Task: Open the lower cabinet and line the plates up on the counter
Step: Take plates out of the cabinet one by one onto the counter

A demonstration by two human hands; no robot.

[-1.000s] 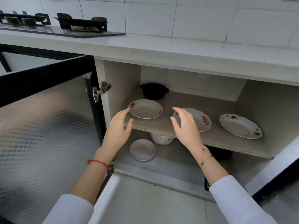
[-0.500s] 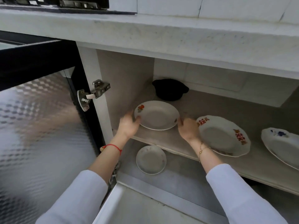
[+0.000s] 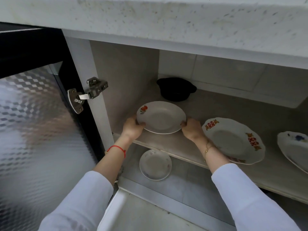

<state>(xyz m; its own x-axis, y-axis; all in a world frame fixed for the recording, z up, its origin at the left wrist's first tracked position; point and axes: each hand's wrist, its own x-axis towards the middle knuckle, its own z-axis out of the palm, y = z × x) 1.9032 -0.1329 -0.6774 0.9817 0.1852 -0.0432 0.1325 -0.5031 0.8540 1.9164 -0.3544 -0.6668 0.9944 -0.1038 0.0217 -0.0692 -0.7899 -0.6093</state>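
Nearest the camera, two white sleeves reach into the open lower cabinet. The cabinet door (image 3: 33,122), with a black frame and a patterned reflective panel, stands swung out at left on its metal hinge (image 3: 86,95).

On the cabinet floor, below the shelf edge, lies a small plate (image 3: 155,164) with a faint rim pattern; open floor surrounds it.

The left hand (image 3: 133,126) grips the left rim of the fruit-decal plate (image 3: 161,117), fingers curled under the edge. The right hand (image 3: 191,129) grips the opposite rim the same way. This plate sits at the left front of the shelf (image 3: 166,144), its near edge tilted slightly up; whether it has cleared the shelf cannot be determined.

Just beside the right wrist lies a scalloped plate (image 3: 233,139) bearing red double-happiness characters (囍) at two rim positions. A blue-flower plate (image 3: 293,147) lies farther right, partly cut off.

Behind, near the back wall, stands a black pot (image 3: 175,89). The counter (image 3: 166,19) edge overhangs the opening.
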